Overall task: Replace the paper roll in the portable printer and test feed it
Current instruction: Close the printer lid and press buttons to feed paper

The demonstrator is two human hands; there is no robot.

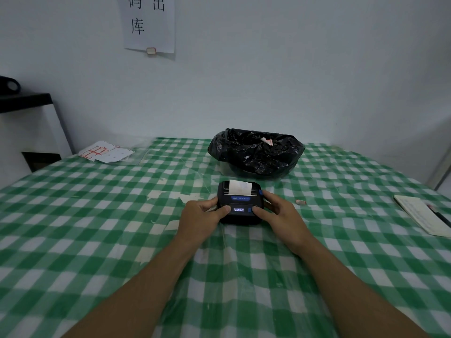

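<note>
Both hands grip the black printer (240,203) at frame centre on the desk (97,215). The left hand (201,217) and right hand (280,213) clasp its sides, thumbs pressing the front panel. White paper (240,187) sticks out on top.

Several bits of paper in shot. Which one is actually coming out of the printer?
The white strip standing up from the slot of the black portable printer held by both hands. The label sheets and notebook lie flat on the tablecloth, far from it.

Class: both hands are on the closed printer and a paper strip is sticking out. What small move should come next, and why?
Probably tear off the paper strip: it already protrudes from the printer, whose display is lit, so feeding seems to work. The left hand could steady it while the right hand tears.
</note>
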